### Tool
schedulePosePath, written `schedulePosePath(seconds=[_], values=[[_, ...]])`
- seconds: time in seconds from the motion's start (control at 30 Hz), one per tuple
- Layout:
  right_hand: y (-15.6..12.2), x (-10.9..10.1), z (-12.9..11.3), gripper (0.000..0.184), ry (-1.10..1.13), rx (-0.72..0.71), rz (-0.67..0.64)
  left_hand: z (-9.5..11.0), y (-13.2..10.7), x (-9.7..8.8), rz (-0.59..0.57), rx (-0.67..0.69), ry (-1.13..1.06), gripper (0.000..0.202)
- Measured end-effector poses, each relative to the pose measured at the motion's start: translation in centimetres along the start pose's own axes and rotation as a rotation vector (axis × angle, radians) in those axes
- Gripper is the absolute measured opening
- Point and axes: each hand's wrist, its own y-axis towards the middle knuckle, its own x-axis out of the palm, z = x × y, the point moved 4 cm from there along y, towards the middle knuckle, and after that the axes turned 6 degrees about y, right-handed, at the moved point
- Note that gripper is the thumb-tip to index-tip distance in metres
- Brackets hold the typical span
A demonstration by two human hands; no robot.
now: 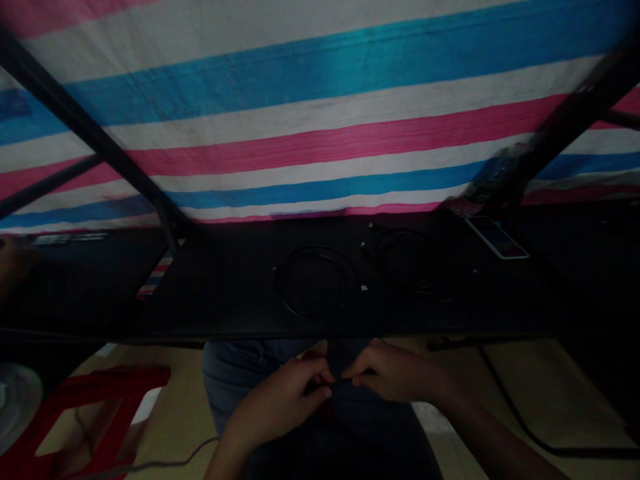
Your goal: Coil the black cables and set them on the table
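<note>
Over my lap, just below the table's front edge, my left hand (295, 397) and my right hand (387, 370) come close together. Between their fingertips runs a short stretch of thin black cable (343, 381), pinched from both sides. The rest of that cable is hidden by my hands or lost in the dark. On the black table (225, 293) beyond them lies a loosely coiled black cable (320, 248) with a light plug end. To its right is a second bundle of coiled black cables (407, 263) with small metal tips.
A white-edged phone (497, 238) and a clear plastic bottle (493, 175) stand at the back right. Dark metal posts (85, 123) frame a striped tarp (320, 143). At left are another person's hand (13, 263), a red plastic stool (120, 393) and a trailing cord (170, 463).
</note>
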Motion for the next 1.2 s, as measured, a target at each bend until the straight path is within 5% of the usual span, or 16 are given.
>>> schedulePosePath(seconds=[0.23, 0.6, 0.97, 1.2], values=[[-0.5, -1.0, 2.8, 0.029, -0.1, 0.139, 0.055, -0.5, -1.0, -2.1, 0.041, -0.049, -0.012, 0.015], [-0.2, 0.2, -1.0, 0.028, 0.08, -0.053, -0.053, 0.6, 0.2, 0.9, -0.018, -0.049, 0.006, 0.011], [-0.5, -0.4, 2.8, 0.023, -0.147, 0.153, 0.001, -1.4, -1.0, -1.9, 0.023, -0.062, -0.019, 0.014], [-0.5, 0.1, 0.4, 0.024, -0.194, 0.196, 0.048, -1.1, -0.3, -0.8, 0.067, -0.076, 0.04, 0.015]])
